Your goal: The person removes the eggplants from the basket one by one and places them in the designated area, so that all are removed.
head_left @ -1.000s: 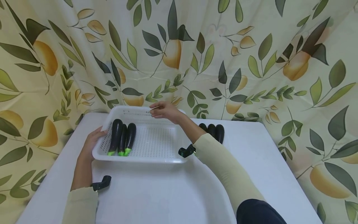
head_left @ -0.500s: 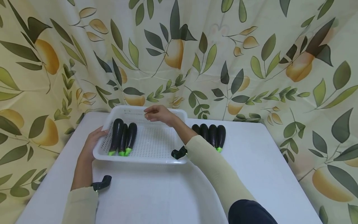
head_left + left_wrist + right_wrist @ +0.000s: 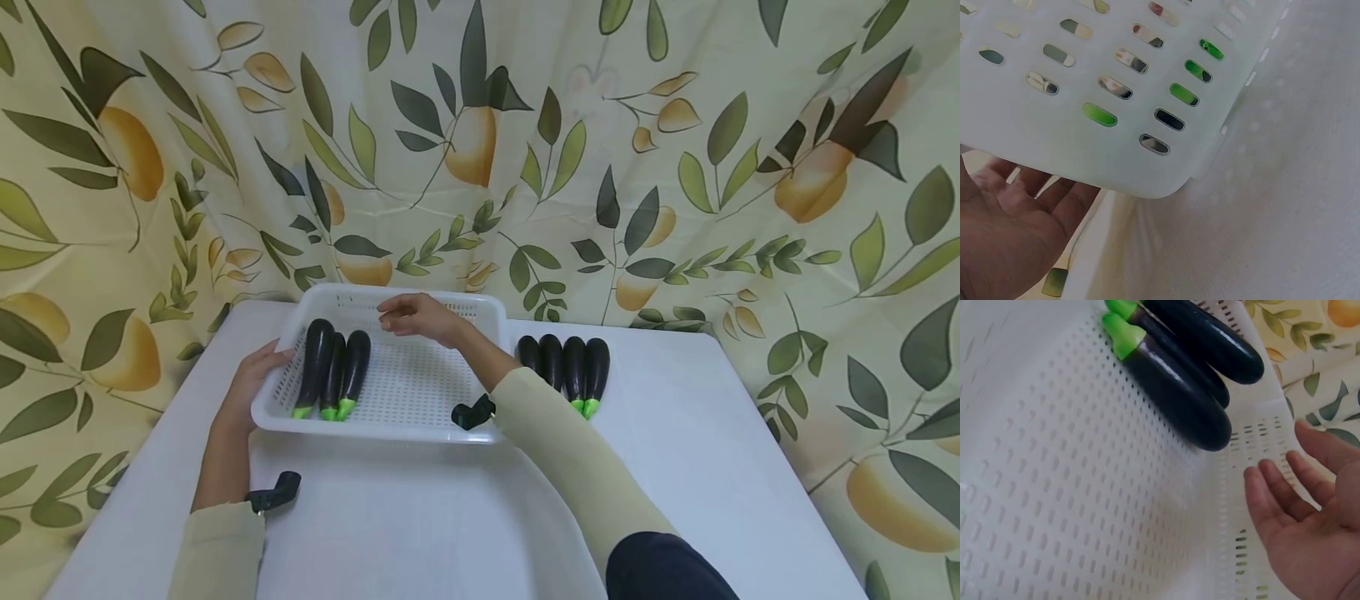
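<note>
Three dark eggplants (image 3: 331, 371) with green caps lie side by side in the left part of a white perforated plastic basket (image 3: 420, 435). My left hand (image 3: 252, 379) touches the basket's left side; in the left wrist view its extended fingers (image 3: 1047, 194) lie at the rim, their tips partly hidden by the basket. Over the back right part of the basket hovers my right hand (image 3: 420, 319), its fingers loosely bent and holding nothing. The right wrist view shows that hand (image 3: 1310, 531) apart from the nearest eggplant (image 3: 1175, 397).
On the white table (image 3: 675, 433), right of the basket, several more eggplants (image 3: 573, 367) stand in a row, partly covered by the right forearm. A curtain (image 3: 525, 167) printed with leaves and fruit hangs behind the table and along its sides.
My right hand has moved left and slightly lower over the basket, and its forearm now covers less of the eggplant row on the table. The left hand stays at the basket's side.
</note>
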Demonstrator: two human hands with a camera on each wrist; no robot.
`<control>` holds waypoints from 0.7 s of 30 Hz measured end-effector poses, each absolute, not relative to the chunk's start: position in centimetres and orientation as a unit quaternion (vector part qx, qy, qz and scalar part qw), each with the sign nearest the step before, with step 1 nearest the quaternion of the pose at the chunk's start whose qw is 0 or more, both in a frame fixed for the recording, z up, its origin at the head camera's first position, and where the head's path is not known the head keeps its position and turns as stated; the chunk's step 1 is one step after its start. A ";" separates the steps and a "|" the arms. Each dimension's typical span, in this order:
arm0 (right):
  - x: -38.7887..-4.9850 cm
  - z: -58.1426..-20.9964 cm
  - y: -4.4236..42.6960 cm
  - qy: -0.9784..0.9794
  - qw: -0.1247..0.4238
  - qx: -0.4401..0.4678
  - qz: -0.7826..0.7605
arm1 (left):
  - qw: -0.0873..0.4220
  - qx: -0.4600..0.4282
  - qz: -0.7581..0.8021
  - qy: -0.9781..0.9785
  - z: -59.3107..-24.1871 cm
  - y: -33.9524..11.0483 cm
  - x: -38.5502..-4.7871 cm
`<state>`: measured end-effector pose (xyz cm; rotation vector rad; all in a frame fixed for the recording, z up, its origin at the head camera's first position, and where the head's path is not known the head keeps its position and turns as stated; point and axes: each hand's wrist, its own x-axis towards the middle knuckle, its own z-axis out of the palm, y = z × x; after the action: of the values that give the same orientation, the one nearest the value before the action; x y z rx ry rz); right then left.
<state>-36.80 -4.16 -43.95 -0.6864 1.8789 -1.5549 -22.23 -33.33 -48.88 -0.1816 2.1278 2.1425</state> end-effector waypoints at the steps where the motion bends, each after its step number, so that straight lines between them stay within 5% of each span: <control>1: -36.8 -44.1 -4.2 0.706 0.305 -0.262 -0.582 | 0.059 -0.061 0.706 0.703 -48.9 -33.3 -22.2; 21: -36.9 -46.0 -4.7 0.718 0.384 -0.352 -0.462 | 0.059 -0.062 0.717 0.691 -48.8 -33.6 -22.2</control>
<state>-36.93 -4.67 -45.95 -0.8960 1.8292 -1.1776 -22.22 -33.59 -48.78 -0.1870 2.0941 2.1732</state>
